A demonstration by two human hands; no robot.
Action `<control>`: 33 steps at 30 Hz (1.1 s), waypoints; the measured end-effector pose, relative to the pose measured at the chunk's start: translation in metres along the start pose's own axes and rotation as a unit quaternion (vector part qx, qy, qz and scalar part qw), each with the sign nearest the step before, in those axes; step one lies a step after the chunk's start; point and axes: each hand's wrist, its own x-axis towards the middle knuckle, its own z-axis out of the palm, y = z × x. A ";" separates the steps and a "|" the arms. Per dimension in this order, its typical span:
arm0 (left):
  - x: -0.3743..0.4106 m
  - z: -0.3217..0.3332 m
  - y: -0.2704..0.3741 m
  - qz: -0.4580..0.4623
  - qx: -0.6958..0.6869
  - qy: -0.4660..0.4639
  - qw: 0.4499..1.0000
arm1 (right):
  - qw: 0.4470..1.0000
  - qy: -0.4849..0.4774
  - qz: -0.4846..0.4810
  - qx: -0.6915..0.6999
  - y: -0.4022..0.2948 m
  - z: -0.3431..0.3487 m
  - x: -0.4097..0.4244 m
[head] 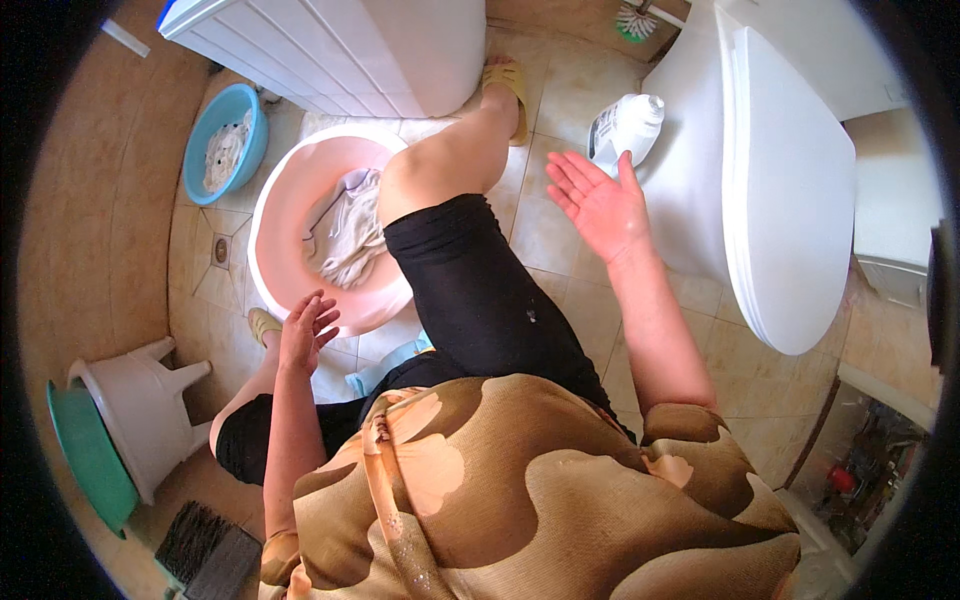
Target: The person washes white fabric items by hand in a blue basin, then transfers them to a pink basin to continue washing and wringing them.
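Observation:
My right hand [602,212] is held palm up with its fingers apart and nothing in it. Just beyond its fingertips stands a white plastic bottle [628,129] with a dark printed label, beside the toilet bowl. My left hand [307,332] hovers at the near rim of a pink plastic washtub [281,247]; its fingers are loosely bent and hold nothing. Inside that tub lies bunched pale cloth [346,232] with a dark trim line. My bent knee covers the tub's right side. A smaller blue basin [196,161] with white cloth [227,154] in it sits farther left.
A white toilet [787,202] stands on my right, with a toilet brush [636,24] behind it. Ahead is a white ribbed appliance cabinet [352,56]. On my left are a floor drain [220,251], a white plastic stool [139,412], a green basin [90,457] and a broom [193,536].

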 end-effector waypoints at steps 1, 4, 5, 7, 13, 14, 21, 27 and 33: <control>0.001 -0.001 0.000 0.002 -0.004 0.000 1.000 | 1.000 -0.015 0.006 0.017 0.002 0.007 -0.001; 0.003 -0.001 -0.001 -0.006 -0.034 0.009 0.999 | 0.998 -0.049 0.006 0.031 -0.003 0.024 0.001; 0.008 -0.001 0.001 0.000 -0.032 -0.004 0.999 | 0.998 -0.059 0.003 0.028 -0.007 0.030 0.002; 0.014 -0.003 0.005 0.007 -0.038 -0.018 0.999 | 0.985 -0.161 -0.018 0.054 -0.023 0.035 0.004; 0.033 0.019 0.010 0.028 -0.076 -0.026 0.996 | 0.932 -0.354 -0.078 0.014 -0.061 0.133 -0.020; 0.036 0.016 0.004 0.025 -0.099 -0.025 0.994 | 0.924 -0.377 -0.063 0.006 -0.056 0.153 -0.018; 0.061 0.006 -0.017 0.008 -0.192 0.024 0.981 | 0.917 -0.396 0.026 -0.046 -0.012 0.199 0.029; 0.094 0.002 -0.031 -0.015 -0.242 0.131 0.961 | 0.942 -0.323 0.089 -0.027 0.058 0.172 0.080; 0.100 0.008 -0.019 -0.048 -0.194 0.200 0.959 | 0.869 -0.052 0.174 -0.460 0.196 0.126 0.129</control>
